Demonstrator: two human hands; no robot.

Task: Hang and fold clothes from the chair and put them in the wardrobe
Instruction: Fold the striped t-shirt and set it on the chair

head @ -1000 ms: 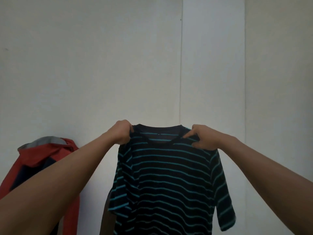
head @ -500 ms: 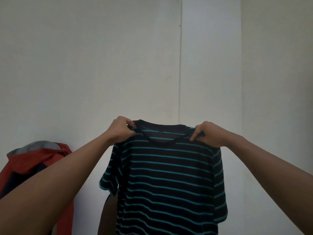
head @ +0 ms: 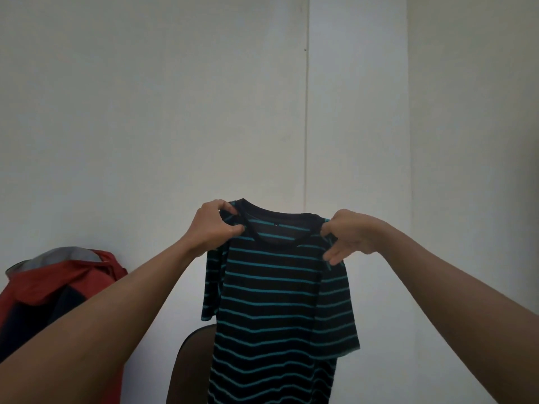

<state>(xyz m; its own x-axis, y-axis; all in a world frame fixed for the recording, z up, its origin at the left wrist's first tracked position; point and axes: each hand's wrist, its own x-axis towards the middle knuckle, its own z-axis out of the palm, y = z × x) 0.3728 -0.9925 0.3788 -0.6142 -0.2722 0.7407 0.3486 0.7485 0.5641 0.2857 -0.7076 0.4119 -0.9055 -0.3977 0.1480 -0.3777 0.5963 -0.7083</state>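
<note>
While two hands (head: 211, 225) (head: 353, 233) pinch one striped T-shirt (head: 277, 301), one jacket (head: 58, 275) sits apart.

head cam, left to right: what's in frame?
red jacket → left hand → striped T-shirt → right hand

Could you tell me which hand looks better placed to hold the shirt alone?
Probably left: the left hand grips the shirt at its shoulder in a full fist; the right hand only pinches it, other fingers splayed.
</note>
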